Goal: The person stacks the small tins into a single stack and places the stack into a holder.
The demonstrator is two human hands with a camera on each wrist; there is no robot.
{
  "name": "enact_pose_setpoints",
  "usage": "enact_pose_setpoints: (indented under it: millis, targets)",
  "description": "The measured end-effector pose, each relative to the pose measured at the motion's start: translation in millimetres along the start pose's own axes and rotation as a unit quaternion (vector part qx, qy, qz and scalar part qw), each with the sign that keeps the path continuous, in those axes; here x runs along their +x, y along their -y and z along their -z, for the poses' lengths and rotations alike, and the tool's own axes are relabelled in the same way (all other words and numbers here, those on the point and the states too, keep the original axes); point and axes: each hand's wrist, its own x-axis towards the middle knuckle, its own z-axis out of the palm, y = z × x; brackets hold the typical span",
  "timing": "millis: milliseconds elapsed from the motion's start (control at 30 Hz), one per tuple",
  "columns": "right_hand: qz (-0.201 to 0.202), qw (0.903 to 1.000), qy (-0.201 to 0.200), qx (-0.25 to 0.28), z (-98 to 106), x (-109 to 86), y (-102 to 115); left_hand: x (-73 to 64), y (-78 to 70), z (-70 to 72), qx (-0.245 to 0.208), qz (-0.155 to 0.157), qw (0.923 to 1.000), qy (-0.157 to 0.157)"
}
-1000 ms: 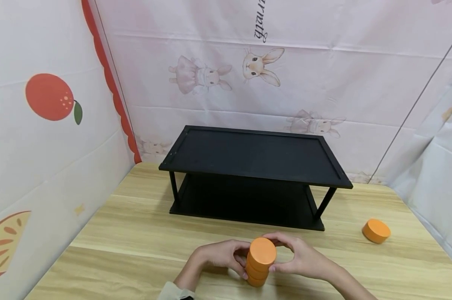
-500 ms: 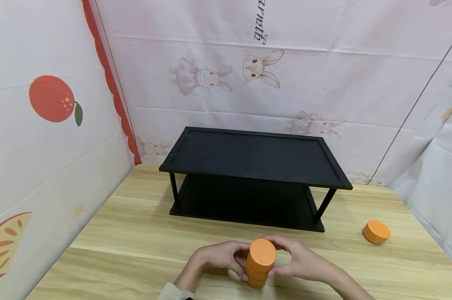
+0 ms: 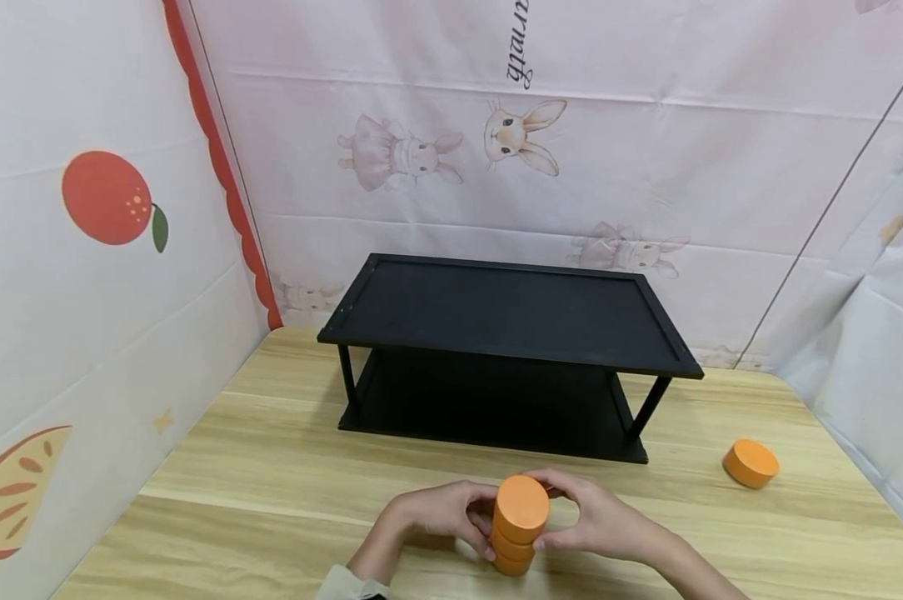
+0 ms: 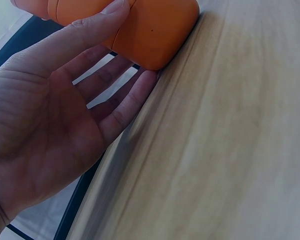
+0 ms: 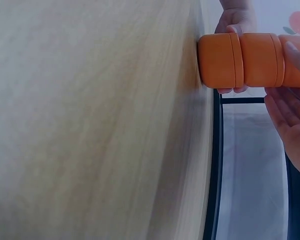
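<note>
Three short orange cylinders stand upright in a stack [image 3: 522, 504] near the front of the table. My left hand [image 3: 451, 510] grips the stack from the left. In the left wrist view that hand's [image 4: 55, 115] thumb lies across the near side of the stack [image 4: 155, 30], the other fingers partly behind it. From the right, my right hand [image 3: 605, 518] pinches the top cylinder between thumb and fingers. The right wrist view shows the bottom cylinder [image 5: 220, 61] resting on the wood, with both hands around the stack.
Behind the hands stands a black two-level rack [image 3: 496, 312]. Another orange cylinder [image 3: 751, 463] lies alone on the wooden table [image 3: 286, 467] at the right. Printed cloth [image 3: 436, 200] hangs around the back and sides.
The top cylinder has shifted very slightly left over the ones below it. Both hands keep their hold in almost the same place.
</note>
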Motion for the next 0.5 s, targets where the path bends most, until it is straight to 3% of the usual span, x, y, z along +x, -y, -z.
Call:
enact_pose_setpoints:
  millis: [500]
  targets:
    - [0.023,0.9995,-0.008,-0.021,-3.1,3.3,-3.7,0.4,2.8,1.5,0.003,0.002,1.0000,-0.004]
